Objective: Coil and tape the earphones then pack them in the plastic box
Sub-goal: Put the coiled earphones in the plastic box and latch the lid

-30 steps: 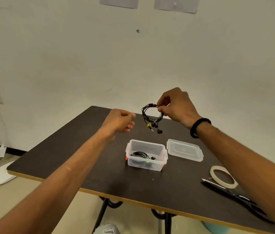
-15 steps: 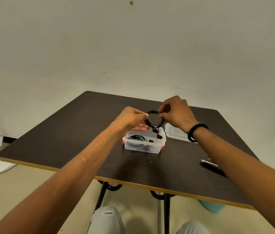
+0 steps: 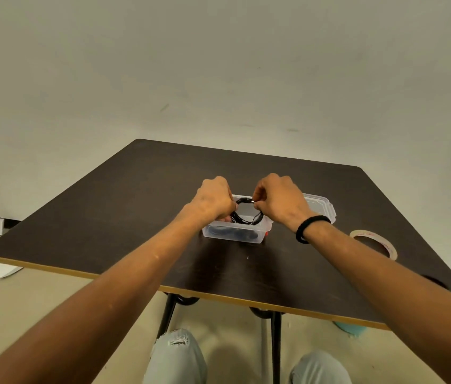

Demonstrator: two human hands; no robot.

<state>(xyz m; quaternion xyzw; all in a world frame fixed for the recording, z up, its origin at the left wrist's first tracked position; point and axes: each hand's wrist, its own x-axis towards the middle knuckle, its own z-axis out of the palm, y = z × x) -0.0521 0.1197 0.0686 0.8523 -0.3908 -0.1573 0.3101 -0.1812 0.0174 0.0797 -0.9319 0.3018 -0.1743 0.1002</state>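
Note:
A coil of black earphones [image 3: 247,214] hangs between both hands, partly lowered into the clear plastic box [image 3: 234,234] in the middle of the dark table. My left hand [image 3: 213,200] grips the coil's left side. On the coil's right side my right hand [image 3: 279,199] pinches it near the top. Another dark earphone bundle lies at the bottom of the box, blurred through the wall.
The box's clear lid [image 3: 319,206] lies behind my right wrist. A roll of tape [image 3: 373,242] sits at the right of the table [image 3: 135,217]. A dark object [image 3: 434,281], mostly hidden by my right arm, lies near the front right edge.
My left hand has joined the right on the coil. Both hands have lowered the coil from above the table down into the box. My view has tilted downward.

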